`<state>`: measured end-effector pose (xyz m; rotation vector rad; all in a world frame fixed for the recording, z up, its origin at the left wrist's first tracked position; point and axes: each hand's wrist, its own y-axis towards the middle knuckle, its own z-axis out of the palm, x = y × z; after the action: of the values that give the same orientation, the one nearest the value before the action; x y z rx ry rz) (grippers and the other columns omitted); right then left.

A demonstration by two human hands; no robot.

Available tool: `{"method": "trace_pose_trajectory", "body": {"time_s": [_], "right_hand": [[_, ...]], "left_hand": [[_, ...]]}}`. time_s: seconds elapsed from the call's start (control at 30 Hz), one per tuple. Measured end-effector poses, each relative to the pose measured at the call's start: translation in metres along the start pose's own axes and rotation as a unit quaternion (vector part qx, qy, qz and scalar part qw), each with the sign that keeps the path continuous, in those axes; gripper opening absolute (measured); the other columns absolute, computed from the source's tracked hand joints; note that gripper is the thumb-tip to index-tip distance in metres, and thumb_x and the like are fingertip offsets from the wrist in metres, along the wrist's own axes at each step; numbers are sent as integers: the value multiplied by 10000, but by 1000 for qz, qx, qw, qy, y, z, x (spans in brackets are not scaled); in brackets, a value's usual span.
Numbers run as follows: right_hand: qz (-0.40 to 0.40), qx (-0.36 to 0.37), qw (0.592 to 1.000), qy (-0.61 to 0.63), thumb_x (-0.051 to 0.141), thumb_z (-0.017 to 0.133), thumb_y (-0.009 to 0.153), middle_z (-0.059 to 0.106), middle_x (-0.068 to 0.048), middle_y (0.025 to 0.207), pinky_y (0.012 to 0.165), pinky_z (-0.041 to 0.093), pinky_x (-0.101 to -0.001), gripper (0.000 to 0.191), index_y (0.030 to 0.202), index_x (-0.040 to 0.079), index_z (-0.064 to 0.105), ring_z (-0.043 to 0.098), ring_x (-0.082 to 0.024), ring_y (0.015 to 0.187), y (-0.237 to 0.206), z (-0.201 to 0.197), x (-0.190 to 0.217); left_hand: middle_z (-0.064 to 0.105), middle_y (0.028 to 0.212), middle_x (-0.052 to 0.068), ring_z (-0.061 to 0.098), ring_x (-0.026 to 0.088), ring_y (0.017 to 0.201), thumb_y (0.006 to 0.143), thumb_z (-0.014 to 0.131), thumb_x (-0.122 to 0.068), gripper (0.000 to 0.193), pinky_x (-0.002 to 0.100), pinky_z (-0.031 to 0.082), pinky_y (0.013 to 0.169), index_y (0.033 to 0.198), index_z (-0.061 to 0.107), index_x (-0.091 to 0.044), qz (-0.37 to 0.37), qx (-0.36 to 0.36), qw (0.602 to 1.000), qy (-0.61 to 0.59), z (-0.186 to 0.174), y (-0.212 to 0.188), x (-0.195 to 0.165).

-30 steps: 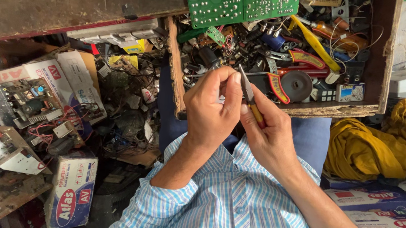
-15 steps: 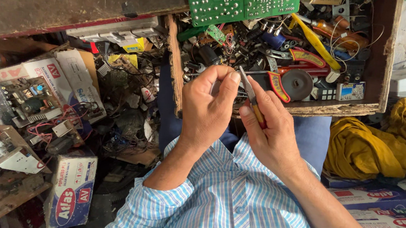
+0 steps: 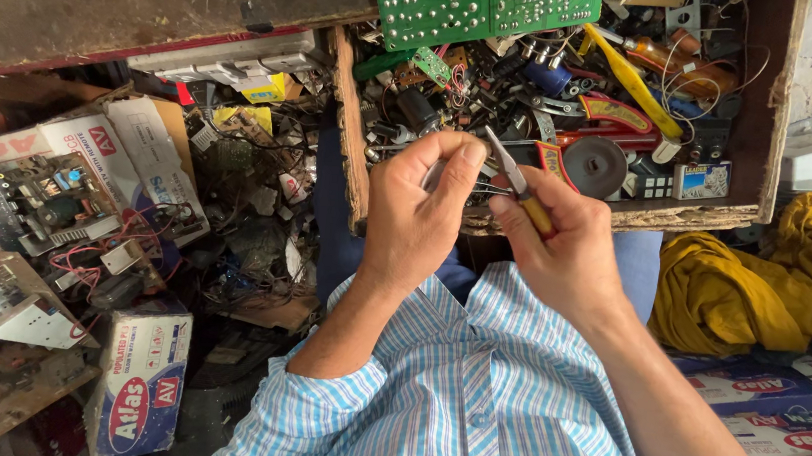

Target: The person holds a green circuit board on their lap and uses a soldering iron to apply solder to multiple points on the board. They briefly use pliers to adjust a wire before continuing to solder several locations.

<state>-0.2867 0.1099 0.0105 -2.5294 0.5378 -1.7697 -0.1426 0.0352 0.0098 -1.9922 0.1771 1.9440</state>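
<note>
The person wears a light blue and white striped button-up shirt (image 3: 497,419), sleeves rolled to the elbows, over blue trousers (image 3: 638,268).

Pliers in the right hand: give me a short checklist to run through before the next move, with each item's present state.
1. Right hand grips the yellow-handled pliers: ok.
2. Left hand pinches a small part at the fingers: ok.
3. Pliers tip near the part: ok.
4. Thin wire leads seated in the tip: cannot tell.
5. What kind of part it is: cannot tell, mostly hidden.
6. Wooden drawer of components behind the hands leaves working room: ok.
</note>
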Motion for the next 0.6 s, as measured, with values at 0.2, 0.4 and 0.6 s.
{"method": "trace_pose_trajectory", "body": {"time_s": [0.2,0.4,0.6], "right_hand": [[28,44,999,3,78,642,996,538,12,684,545,427,-256,315,1304,20,663,467,-63,619,-1,-13,9],[81,63,973,206,20,521,1055,739,-81,991,875,560,-265,317,1356,-30,606,691,-118,922,1,-22,-13],[139,95,897,408,60,547,986,747,-73,1093,821,575,-291,430,1415,31,521,715,-149,1023,-4,-27,-33]], "left_hand": [[601,770,-88,485,-29,667,1059,631,-151,178,196,372,547,1020,702,9,36,-7,999,6,1,3,4],[557,703,-84,439,-22,602,1028,667,-113,161,198,299,500,995,735,30,-22,-36,998,-54,-4,7,10],[594,723,-88,476,-29,622,1031,647,-119,149,201,342,512,997,718,7,19,-39,999,-7,-4,2,4]]}}
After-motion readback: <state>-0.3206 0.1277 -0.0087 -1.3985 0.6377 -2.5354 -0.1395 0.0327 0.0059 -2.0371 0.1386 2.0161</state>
